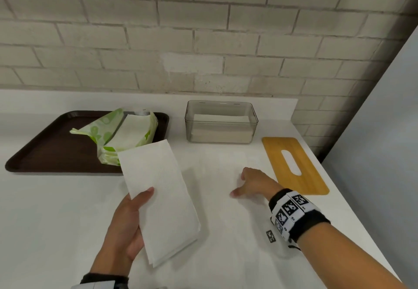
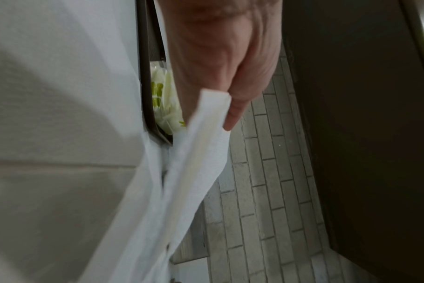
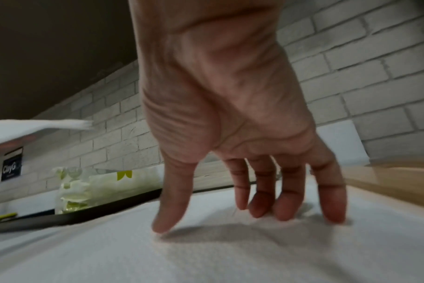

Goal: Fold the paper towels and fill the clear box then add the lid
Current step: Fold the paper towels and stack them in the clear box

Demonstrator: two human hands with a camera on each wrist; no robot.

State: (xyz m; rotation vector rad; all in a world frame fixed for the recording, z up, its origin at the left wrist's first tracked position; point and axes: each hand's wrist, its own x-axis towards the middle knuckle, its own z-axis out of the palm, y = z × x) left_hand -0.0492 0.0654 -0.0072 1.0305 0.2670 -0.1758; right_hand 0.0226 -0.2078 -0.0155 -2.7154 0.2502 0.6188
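Note:
My left hand point(image 1: 135, 209) grips a folded white paper towel point(image 1: 158, 193) by its long edge, lifted above the counter; the left wrist view shows the thumb point(image 2: 232, 111) pinching its layered edge point(image 2: 201, 153). My right hand point(image 1: 246, 184) is spread with straight fingertips point(image 3: 286, 208) touching a flat paper towel point(image 3: 230, 249) on the counter. The clear box point(image 1: 254, 117) stands at the back with folded towels point(image 1: 220, 134) stacked low inside. Its bamboo lid point(image 1: 294, 166), with an oval slot, lies flat to the right of my right hand.
A dark brown tray point(image 1: 45, 151) at the back left holds an opened green-and-white towel package point(image 1: 108, 130). A brick wall runs behind the white counter point(image 1: 56, 221). The counter's right edge falls off just past the lid.

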